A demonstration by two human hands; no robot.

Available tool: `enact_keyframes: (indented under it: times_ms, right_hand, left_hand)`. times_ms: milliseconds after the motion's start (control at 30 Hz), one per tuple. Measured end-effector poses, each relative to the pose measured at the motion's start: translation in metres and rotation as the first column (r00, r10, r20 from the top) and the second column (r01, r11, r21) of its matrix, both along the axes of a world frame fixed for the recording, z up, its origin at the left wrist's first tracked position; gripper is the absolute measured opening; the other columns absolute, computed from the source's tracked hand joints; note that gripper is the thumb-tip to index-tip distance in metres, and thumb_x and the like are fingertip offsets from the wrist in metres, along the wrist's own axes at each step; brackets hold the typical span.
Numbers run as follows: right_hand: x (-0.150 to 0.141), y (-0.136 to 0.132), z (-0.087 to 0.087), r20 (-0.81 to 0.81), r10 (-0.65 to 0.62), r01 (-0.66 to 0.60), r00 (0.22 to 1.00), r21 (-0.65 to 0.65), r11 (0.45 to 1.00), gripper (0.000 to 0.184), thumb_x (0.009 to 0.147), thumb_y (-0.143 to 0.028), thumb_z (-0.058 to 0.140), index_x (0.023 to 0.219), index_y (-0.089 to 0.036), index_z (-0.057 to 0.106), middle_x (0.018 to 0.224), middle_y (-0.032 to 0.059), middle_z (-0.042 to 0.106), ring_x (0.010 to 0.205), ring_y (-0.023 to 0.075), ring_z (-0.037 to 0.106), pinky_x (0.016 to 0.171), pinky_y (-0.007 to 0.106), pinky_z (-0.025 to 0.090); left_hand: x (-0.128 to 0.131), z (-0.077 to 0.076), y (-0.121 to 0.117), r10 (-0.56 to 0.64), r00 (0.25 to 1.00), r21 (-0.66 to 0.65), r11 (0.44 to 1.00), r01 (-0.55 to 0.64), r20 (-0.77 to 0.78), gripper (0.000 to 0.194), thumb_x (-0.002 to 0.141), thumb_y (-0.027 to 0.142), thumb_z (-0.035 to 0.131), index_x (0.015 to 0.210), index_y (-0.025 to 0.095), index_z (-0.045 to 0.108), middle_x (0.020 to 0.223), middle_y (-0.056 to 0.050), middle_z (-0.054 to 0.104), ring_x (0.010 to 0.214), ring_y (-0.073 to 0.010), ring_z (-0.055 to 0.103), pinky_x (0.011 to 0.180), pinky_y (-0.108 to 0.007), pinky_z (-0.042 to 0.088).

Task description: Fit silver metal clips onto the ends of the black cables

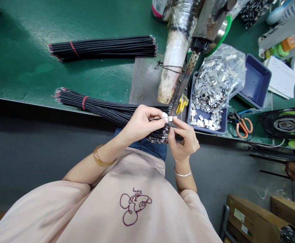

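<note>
My left hand is closed in a pinch on the end of a black cable, and something white covers one fingertip. Against that pinch sits a small silver metal connector. My right hand has its index fingertip on the connector; its thumb is curled just below, partly hiding the grip. Under and beside my left hand lies a bundle of black cables with a red band. Metal pieces show at its near right end. The soldering iron points down just above my fingertips.
A second banded cable bundle lies farther back. At right, a blue tray holds loose metal connectors and a plastic bag of them. Beyond are orange-handled cutters, a blue bin and a black fan. A wrapped tube slants over the metal plate.
</note>
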State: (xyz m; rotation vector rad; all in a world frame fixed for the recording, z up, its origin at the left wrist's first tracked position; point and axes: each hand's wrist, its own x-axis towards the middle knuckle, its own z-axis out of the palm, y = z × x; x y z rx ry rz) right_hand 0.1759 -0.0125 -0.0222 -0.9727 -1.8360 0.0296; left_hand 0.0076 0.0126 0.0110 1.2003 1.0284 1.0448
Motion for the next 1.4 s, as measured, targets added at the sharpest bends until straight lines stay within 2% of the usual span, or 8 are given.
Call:
enact_keyframes:
  times_ms: [133, 233, 333, 533, 733, 967, 1167, 1400]
  right_hand:
    - [-0.002, 0.001, 0.002, -0.013, -0.040, 0.039, 0.999, -0.066, 0.997, 0.015, 0.089, -0.011, 0.065, 0.098, -0.023, 0.063, 0.119, 0.0059, 0.077, 0.101, 0.0184, 0.077, 0.083, 0.033, 0.066]
    - [-0.003, 0.002, 0.005, 0.022, -0.076, 0.078, 0.997, -0.107, 0.991, 0.013, 0.091, -0.012, 0.064, 0.098, -0.023, 0.064, 0.114, 0.0045, 0.078, 0.100, 0.0178, 0.078, 0.079, 0.029, 0.066]
    - [-0.004, 0.004, 0.008, 0.015, -0.082, 0.083, 0.997, -0.138, 0.987, 0.011, 0.090, -0.013, 0.065, 0.096, -0.022, 0.064, 0.114, 0.0044, 0.078, 0.096, 0.0162, 0.078, 0.077, 0.026, 0.065]
    - [-0.007, 0.008, 0.011, -0.010, -0.078, 0.075, 0.997, -0.168, 0.983, 0.007, 0.091, -0.015, 0.064, 0.091, -0.022, 0.063, 0.117, 0.0053, 0.078, 0.092, 0.0162, 0.078, 0.076, 0.027, 0.066]
    - [-0.009, 0.007, 0.017, -0.033, -0.061, 0.055, 0.998, -0.151, 0.987, 0.013, 0.085, -0.010, 0.069, 0.089, -0.022, 0.065, 0.117, 0.0054, 0.077, 0.093, 0.0161, 0.078, 0.083, 0.030, 0.066]
    - [-0.004, 0.007, 0.016, -0.013, -0.082, 0.077, 0.997, -0.233, 0.969, 0.008, 0.088, -0.015, 0.068, 0.091, -0.022, 0.065, 0.107, 0.0029, 0.079, 0.097, 0.0183, 0.077, 0.078, 0.030, 0.066]
    - [-0.009, 0.008, 0.022, 0.005, -0.101, 0.101, 0.995, -0.183, 0.978, 0.010, 0.087, -0.014, 0.071, 0.090, -0.023, 0.068, 0.106, 0.0031, 0.079, 0.100, 0.0194, 0.077, 0.084, 0.035, 0.066]
    - [-0.005, 0.003, 0.018, -0.053, -0.099, 0.080, 0.994, -0.275, 0.958, 0.009, 0.087, -0.014, 0.070, 0.090, -0.022, 0.067, 0.106, 0.0033, 0.079, 0.095, 0.0176, 0.078, 0.078, 0.030, 0.066]
  left_hand:
    - [0.005, -0.003, -0.001, 0.040, 0.999, 0.014, 0.999, -0.040, -0.007, 0.016, 0.074, 0.016, 0.062, 0.060, 0.013, 0.056, 0.056, 0.006, 0.026, 0.054, -0.0055, 0.020, 0.050, -0.024, 0.015]
    - [0.008, -0.005, -0.001, 0.065, 0.997, 0.041, 0.997, -0.064, -0.043, 0.014, 0.075, 0.015, 0.061, 0.061, 0.013, 0.057, 0.058, 0.005, 0.030, 0.055, -0.0053, 0.022, 0.050, -0.023, 0.016]
    - [0.010, -0.005, -0.001, 0.096, 0.993, 0.051, 0.994, -0.093, -0.069, 0.013, 0.076, 0.016, 0.060, 0.064, 0.013, 0.059, 0.059, 0.005, 0.034, 0.056, -0.0058, 0.026, 0.050, -0.022, 0.019]
    - [0.010, -0.005, 0.002, 0.159, 0.985, 0.066, 0.986, -0.155, -0.066, 0.012, 0.077, 0.018, 0.062, 0.066, 0.013, 0.061, 0.055, 0.006, 0.029, 0.053, -0.0061, 0.023, 0.049, -0.023, 0.018]
    - [0.008, -0.004, 0.002, 0.142, 0.988, 0.081, 0.987, -0.137, -0.063, 0.012, 0.077, 0.018, 0.062, 0.066, 0.014, 0.060, 0.056, 0.006, 0.029, 0.053, -0.0063, 0.022, 0.049, -0.024, 0.017]
    - [0.009, -0.002, 0.000, 0.109, 0.979, 0.077, 0.992, -0.097, -0.172, 0.014, 0.077, 0.018, 0.059, 0.063, 0.014, 0.057, 0.057, 0.006, 0.027, 0.056, -0.0068, 0.022, 0.052, -0.024, 0.017]
    - [0.008, -0.004, 0.001, 0.131, 0.987, 0.123, 0.985, -0.120, -0.089, 0.012, 0.077, 0.017, 0.060, 0.065, 0.014, 0.059, 0.057, 0.007, 0.026, 0.055, -0.0064, 0.020, 0.051, -0.024, 0.017]
    - [0.006, 0.000, 0.000, 0.052, 0.984, 0.061, 0.997, -0.042, -0.169, 0.014, 0.076, 0.016, 0.059, 0.062, 0.014, 0.058, 0.057, 0.006, 0.024, 0.055, -0.0068, 0.021, 0.052, -0.024, 0.016]
